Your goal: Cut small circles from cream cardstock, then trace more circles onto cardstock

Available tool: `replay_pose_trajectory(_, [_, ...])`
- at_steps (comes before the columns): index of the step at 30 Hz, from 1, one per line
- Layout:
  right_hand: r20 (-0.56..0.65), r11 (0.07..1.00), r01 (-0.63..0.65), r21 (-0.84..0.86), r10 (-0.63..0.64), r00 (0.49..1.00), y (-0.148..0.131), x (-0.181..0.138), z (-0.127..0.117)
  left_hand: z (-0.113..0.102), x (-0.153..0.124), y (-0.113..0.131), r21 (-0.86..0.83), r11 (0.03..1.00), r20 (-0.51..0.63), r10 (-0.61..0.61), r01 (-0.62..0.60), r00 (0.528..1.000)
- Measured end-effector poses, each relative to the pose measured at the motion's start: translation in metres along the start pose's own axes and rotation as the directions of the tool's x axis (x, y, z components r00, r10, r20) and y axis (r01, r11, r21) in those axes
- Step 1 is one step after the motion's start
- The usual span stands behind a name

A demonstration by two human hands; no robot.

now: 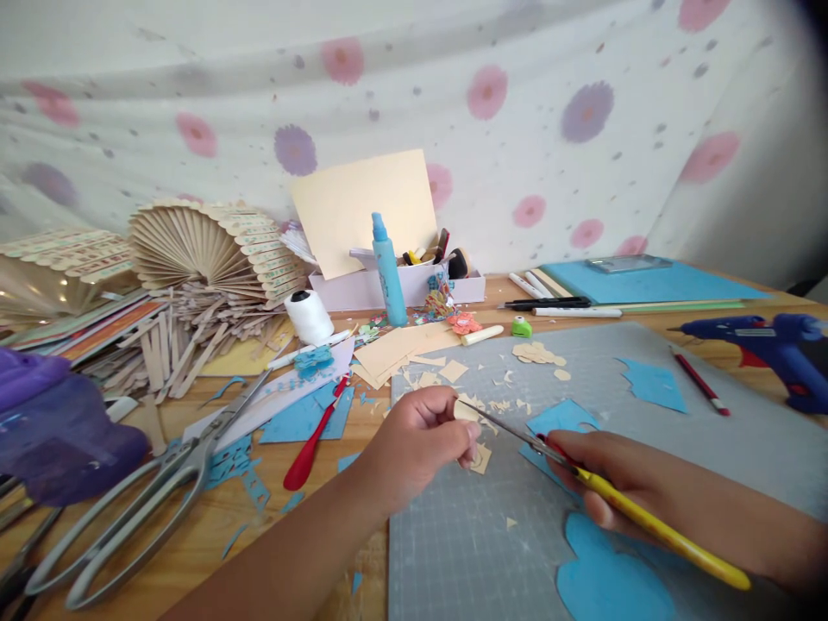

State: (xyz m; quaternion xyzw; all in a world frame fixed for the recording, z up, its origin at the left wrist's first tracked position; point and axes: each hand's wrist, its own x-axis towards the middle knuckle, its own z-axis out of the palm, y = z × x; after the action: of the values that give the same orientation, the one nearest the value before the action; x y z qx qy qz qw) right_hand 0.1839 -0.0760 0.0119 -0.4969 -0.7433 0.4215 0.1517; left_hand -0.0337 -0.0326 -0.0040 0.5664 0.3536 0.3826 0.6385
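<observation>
My right hand [653,470] grips yellow-handled scissors [508,428], with the blades pointing left toward my other hand. Between the bent fingers and thumb of my left hand [420,440] is a small cream paper piece [463,410], at the tip of the blades. Whether the blades touch the paper I cannot tell. Both hands are above a grey cutting mat [466,543]. Beneath them lie a cream paper square [480,459] with a curved line and a blue paper piece [564,416]. Small cream discs [536,353] are heaped farther back.
Large grey-handled scissors [187,461], a red spatula-like tool [310,453] and a purple container [78,431] lie left. A blue spray bottle [390,280] stands behind. On the right are a blue glue gun [750,332], a red pencil [699,379] and a cloud-shaped blue paper [605,573].
</observation>
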Motion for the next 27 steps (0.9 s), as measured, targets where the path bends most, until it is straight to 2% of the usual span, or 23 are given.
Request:
replay_pose_trajectory(8, [-0.030, 0.997, 0.014, -0.075, -0.017, 0.999, -0.0016, 0.0042, 0.0042, 0.0013, -0.0022, -0.0007, -0.035, 0.999, 0.067, -0.007, 0.009, 0.998])
replay_pose_trajectory(14, [-0.034, 0.995, 0.007, -0.100, -0.010, 0.999, 0.0009, 0.0002, 0.0046, 0.0010, -0.0030, 0.0002, -0.027, 0.999, 0.071, 0.022, -0.020, 0.997])
replay_pose_trajectory(20, [0.014, 0.991, -0.008, -0.132, 0.010, 1.000, -0.0014, 0.0019, 0.0028, 0.0016, -0.0017, 0.0018, -0.048, 0.999, 0.089, 0.007, -0.003, 0.996])
replay_pose_trajectory(27, [0.078, 0.997, -0.004, -0.078, 0.010, 0.997, -0.0012, -0.0006, 0.0010, 0.0030, -0.0018, 0.0009, -0.048, 0.998, 0.084, 0.033, -0.029, 0.996])
